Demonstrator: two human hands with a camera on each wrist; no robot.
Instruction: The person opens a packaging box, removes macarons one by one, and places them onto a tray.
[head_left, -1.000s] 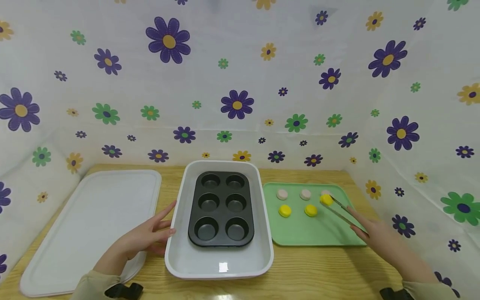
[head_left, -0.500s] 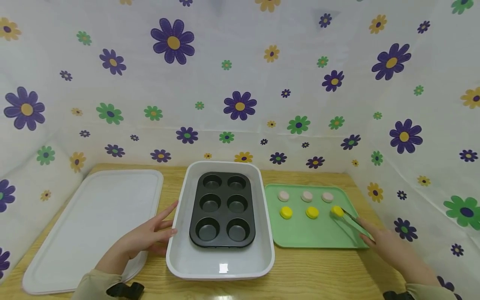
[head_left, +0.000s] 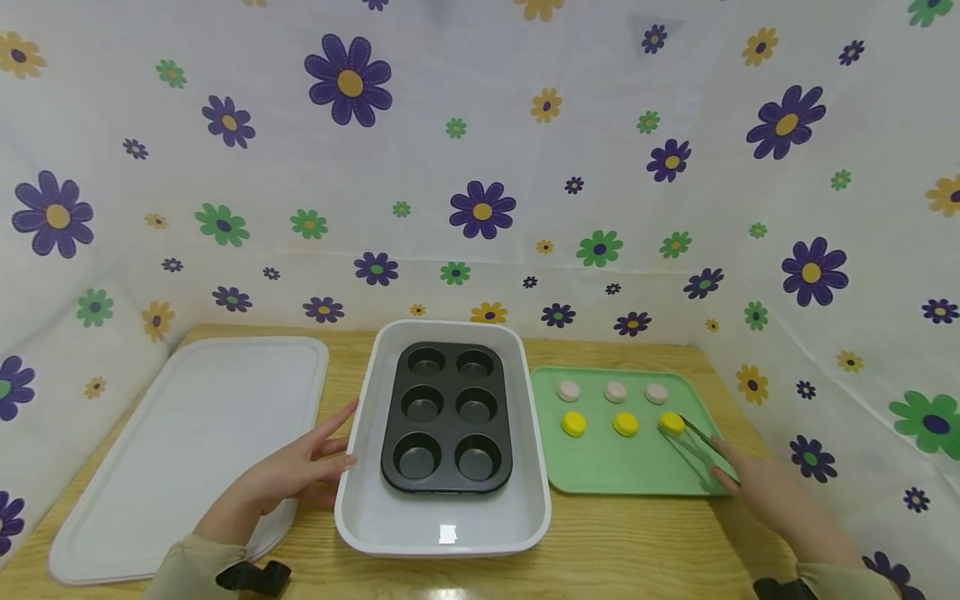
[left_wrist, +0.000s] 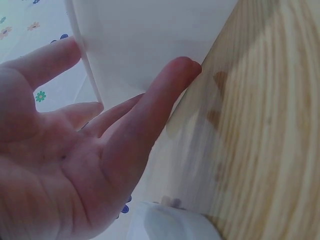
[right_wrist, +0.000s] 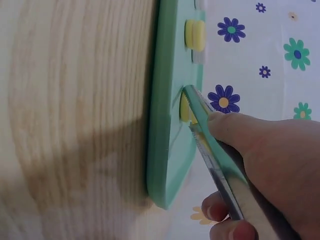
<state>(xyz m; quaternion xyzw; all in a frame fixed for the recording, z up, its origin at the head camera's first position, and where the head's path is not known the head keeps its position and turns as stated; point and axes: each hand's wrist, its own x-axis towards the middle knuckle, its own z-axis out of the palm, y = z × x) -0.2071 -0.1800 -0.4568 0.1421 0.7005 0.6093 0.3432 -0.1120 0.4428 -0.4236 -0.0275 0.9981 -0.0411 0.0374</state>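
My right hand (head_left: 772, 492) grips metal tongs (right_wrist: 220, 155), fingers and thumb around the arms. The tong tips stand on either side of a yellow macaron (head_left: 671, 423), which is on the green tray (head_left: 637, 471) at its right. Two more yellow macarons lie in line with it, at left (head_left: 573, 423) and middle (head_left: 626, 423). My left hand (head_left: 288, 475), fingers extended, touches the left side of a deep white bin (head_left: 442, 532). Inside that bin lies a black muffin pan (head_left: 448, 417) with several cups, none holding anything.
Behind the yellow row sit three pale pink macarons, the middle one (head_left: 615, 392) among them. A large white tray (head_left: 202, 433) lies on the wooden table (head_left: 615, 550) at left. Flower-patterned cloth (head_left: 420, 150) encloses the back and sides.
The yellow macaron in the tongs came nearer and to the right, then slightly left, joining the front row. A pale macaron behind it came into full view. My left hand stayed at the bin.
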